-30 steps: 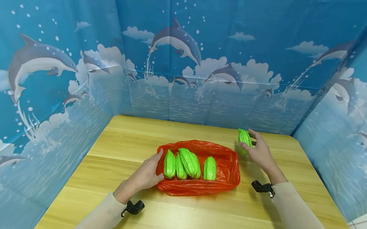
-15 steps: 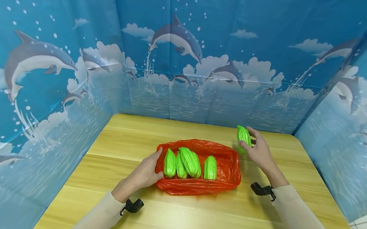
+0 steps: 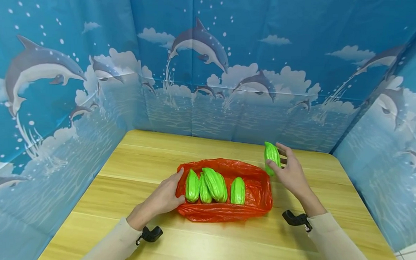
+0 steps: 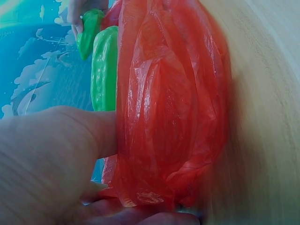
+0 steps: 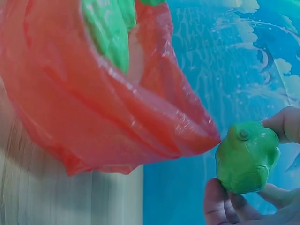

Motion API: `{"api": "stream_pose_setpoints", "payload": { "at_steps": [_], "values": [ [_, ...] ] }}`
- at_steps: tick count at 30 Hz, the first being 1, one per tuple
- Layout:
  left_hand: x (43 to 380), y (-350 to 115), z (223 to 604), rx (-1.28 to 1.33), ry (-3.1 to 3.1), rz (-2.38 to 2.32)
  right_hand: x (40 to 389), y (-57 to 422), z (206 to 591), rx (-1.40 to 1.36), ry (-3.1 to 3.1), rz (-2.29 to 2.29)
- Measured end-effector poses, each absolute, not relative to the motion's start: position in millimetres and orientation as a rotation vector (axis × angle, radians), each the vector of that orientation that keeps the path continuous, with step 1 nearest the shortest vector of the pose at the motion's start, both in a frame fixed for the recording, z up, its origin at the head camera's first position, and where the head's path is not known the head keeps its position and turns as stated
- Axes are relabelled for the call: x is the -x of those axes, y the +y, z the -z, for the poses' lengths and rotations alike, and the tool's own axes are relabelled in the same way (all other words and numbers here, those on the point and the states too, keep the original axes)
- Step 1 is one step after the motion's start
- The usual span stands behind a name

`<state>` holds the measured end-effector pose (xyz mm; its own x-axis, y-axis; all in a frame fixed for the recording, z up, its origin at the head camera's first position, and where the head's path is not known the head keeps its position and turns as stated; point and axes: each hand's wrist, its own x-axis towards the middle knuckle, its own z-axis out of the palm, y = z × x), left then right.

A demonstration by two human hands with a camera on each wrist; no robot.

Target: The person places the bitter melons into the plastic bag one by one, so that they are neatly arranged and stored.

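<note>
My right hand [image 3: 291, 173] holds a ridged, light-green bitter melon [image 3: 271, 155] beyond the back right corner of a red plastic bag [image 3: 221, 214]. In the right wrist view, thumb and fingers grip the held melon [image 5: 246, 159] from opposite sides, its stem end towards the camera. The bag lies wide open on the table with several similar melons [image 3: 215, 185] grouped at its left and a single melon [image 3: 238, 191] right of its middle. At the bag's left end my left hand [image 3: 163, 196] pinches the rim, thumb at the edge and fingers around the outside, as the left wrist view shows.
The wooden table [image 3: 120, 188] carries the bag and ends at a blue dolphin-print curtain [image 3: 208, 118] at the back and both sides. A black wrist mount [image 3: 151, 234] sits on the left wrist and another wrist mount [image 3: 295, 218] on the right.
The right hand has moved slightly left with the bitter melon, closer to the bag's back right corner. The left hand stays at the bag's left rim.
</note>
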<state>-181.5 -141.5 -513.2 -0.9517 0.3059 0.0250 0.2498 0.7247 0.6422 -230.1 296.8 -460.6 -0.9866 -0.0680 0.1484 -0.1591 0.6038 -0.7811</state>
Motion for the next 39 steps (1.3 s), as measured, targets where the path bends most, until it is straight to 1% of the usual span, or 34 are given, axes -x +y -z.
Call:
{"api": "stream_pose_setpoints", "payload": {
  "at_steps": [17, 39],
  "values": [
    [181, -140, 512, -0.475, 2.837, -1.048, 210, 277, 445, -0.300, -2.721, -1.326],
    [181, -139, 512, -0.483, 2.843, -1.034, 199, 262, 445, -0.394, -2.712, -1.342]
  ]
}}
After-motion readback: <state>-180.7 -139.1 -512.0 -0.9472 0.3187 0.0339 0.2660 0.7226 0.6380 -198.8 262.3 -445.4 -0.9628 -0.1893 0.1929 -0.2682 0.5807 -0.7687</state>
